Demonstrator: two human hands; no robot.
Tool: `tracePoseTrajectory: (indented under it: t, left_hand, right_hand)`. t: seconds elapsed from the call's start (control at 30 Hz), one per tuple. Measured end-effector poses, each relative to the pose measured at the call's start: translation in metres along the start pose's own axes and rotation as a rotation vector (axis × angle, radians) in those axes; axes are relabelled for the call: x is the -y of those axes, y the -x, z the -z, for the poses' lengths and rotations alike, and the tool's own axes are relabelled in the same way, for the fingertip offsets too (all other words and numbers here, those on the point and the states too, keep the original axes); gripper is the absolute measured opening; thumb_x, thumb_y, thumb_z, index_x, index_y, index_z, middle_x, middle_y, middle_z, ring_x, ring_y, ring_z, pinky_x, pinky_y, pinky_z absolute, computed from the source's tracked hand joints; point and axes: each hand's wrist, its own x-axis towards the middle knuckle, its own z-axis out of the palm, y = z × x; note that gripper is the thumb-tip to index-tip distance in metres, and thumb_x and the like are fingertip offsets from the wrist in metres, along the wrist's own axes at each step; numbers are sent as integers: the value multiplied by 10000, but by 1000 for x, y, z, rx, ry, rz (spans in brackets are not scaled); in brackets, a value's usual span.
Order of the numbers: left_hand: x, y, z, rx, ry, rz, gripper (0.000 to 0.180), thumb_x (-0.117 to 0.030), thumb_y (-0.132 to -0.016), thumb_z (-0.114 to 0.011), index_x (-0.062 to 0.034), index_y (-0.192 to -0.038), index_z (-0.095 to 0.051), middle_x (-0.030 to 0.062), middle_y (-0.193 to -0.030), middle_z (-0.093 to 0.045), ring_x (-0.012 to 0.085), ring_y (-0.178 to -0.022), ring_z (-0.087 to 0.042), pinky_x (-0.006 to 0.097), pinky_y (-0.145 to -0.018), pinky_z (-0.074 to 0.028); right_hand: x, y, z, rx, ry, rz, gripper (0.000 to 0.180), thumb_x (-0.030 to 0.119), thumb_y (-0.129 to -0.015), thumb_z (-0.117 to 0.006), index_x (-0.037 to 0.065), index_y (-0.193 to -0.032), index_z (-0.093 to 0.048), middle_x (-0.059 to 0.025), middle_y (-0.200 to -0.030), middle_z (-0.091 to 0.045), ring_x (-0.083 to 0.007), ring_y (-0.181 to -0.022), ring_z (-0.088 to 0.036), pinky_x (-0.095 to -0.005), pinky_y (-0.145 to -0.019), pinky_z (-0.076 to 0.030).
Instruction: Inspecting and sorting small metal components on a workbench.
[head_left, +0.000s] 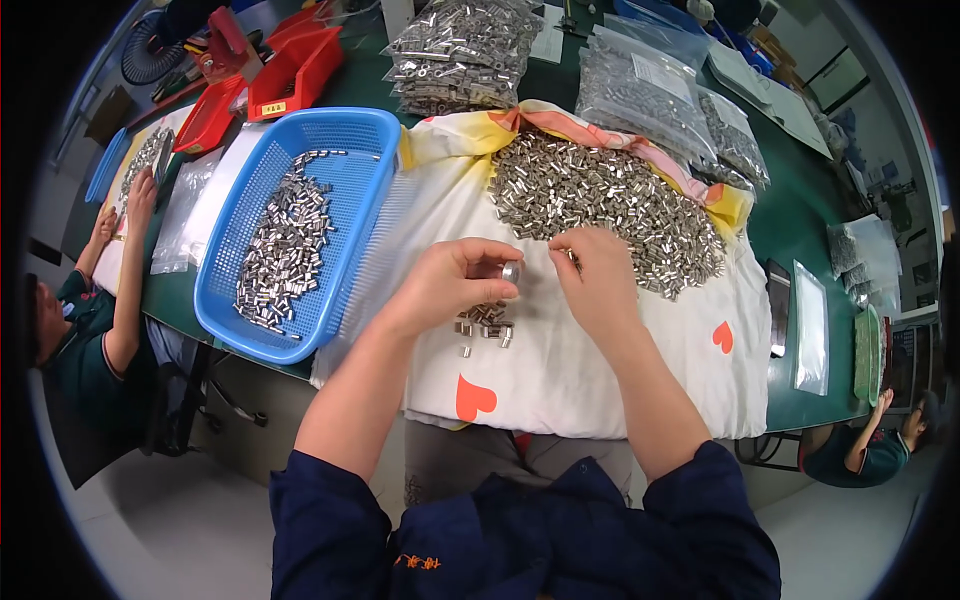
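Note:
My left hand (pixel 450 285) pinches a short round metal piece (pixel 511 271) between thumb and fingers, its flat end turned toward my right hand. Across from it, my right hand (pixel 600 285) is closed, fingertips together around small metal sleeves (pixel 573 260); how many is hidden. A big heap of shiny metal sleeves (pixel 610 195) lies on the white cloth (pixel 560 390) just beyond both hands. Below my left fingers sits a small loose group of sleeves (pixel 490 325). To the left, a blue perforated basket (pixel 375 130) holds many similar sleeves.
Filled clear bags (pixel 460 55) and more bags (pixel 645 90) stand behind the heap. Red bins (pixel 295 75) are at the far left. A phone (pixel 778 310) and a flat clear bag (pixel 811 330) lie on the right. Two other people sit at either side, one with hands at another sleeve pile.

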Motion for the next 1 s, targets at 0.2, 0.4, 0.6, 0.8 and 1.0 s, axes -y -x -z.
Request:
tracePoseTrajectory:
  t: [0.2, 0.4, 0.6, 0.8, 1.0]
  left_hand:
    - [3, -2, 1, -20, 113, -64, 350, -20, -713, -677, 8, -1047, -574, -2, -828, -599, 45, -743, -550, 182, -654, -458]
    - [3, -1, 1, -28, 65, -66, 351, -34, -710, -684, -2, -1045, -586, -4, -818, -602, 42, -716, -546, 181, -650, -453]
    - [-1, 2, -2, -63, -93, -21, 334, -49, -710, -693, -9, -1029, -604, -10, -789, -605, 35, -696, -539, 185, -618, -451]
    - [-2, 2, -1, -43, 1, -18, 331, -50, -712, -692, 2, -1026, -603, -3, -783, -610, 38, -687, -541, 183, -615, -453]
    - [4, 2, -2, -81, 13, -54, 331, -43, -714, -688, 7, -1029, -599, -2, -783, -609, 39, -690, -542, 181, -616, -454]
  right_hand:
    - [21, 8, 2, 181, -690, -249, 89, 19, -736, -606, 17, -824, -617, -18, -791, -609, -86, -725, -539, -220, -676, -431]
    - [23, 10, -2, 147, -517, -180, 95, 35, -709, -603, 22, -803, -606, -63, -752, -603, -175, -704, -582, -275, -633, -460]
    - [26, 12, -6, -13, -243, 131, 87, 37, -668, -616, 45, -751, -595, -62, -731, -590, -240, -699, -558, -326, -617, -445]
    - [26, 13, -8, 4, -358, -1, 75, 35, -679, -609, 42, -752, -593, -68, -722, -589, -235, -703, -561, -324, -618, -445]
    - [28, 13, -8, 13, -383, -15, 74, 24, -678, -606, 32, -749, -586, -78, -721, -585, -244, -699, -556, -328, -616, -443]
